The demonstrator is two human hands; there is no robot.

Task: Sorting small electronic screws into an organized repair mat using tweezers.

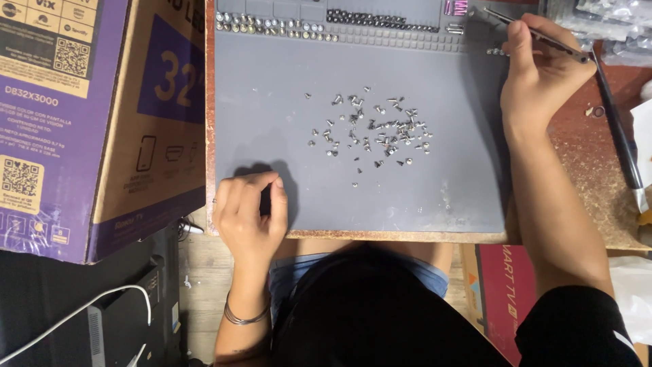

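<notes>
Screws (377, 130) lie mostly loose on the grey mat (272, 102) between your hands; two rows (326, 24) are already sorted along its far edge. Your right hand (540, 71) grips tweezers (543, 37) beyond the pile; your left hand (250, 214) rests curled, pinching nothing visible, on the surface.

We have one head-worn view looking steeply down, close over the grey mat (353, 197) from its near edge, facing away from our body.
</notes>
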